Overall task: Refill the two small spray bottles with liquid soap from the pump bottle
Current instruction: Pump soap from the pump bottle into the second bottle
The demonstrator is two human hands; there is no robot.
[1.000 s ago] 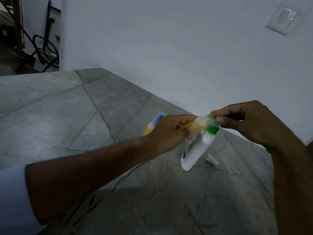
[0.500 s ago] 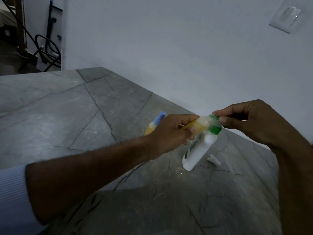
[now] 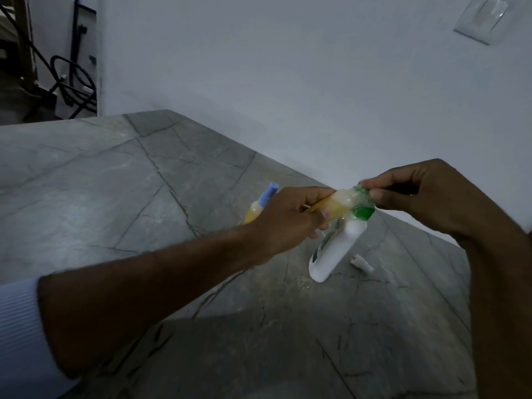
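My left hand [image 3: 288, 220] grips a small clear bottle [image 3: 336, 207] partly filled with yellow soap, tilted almost flat. Its open neck meets the green pump head [image 3: 363, 211] of the white pump bottle [image 3: 331, 254], which stands on the grey counter [image 3: 115, 197]. White foam covers the spot where they meet. My right hand [image 3: 426, 197] pinches the green pump head from the right. A second small spray bottle [image 3: 266, 198], holding yellow liquid and topped with a blue sprayer, stands just behind my left hand and is partly hidden by it.
A small white sprayer part [image 3: 362, 263] lies on the counter right of the pump bottle. A wet drop [image 3: 303, 283] sits near the bottle's base. A white wall with a switch plate [image 3: 480, 18] borders the counter's far side.
Both hands and the bottles stay almost where they were. The view has only drifted slightly.
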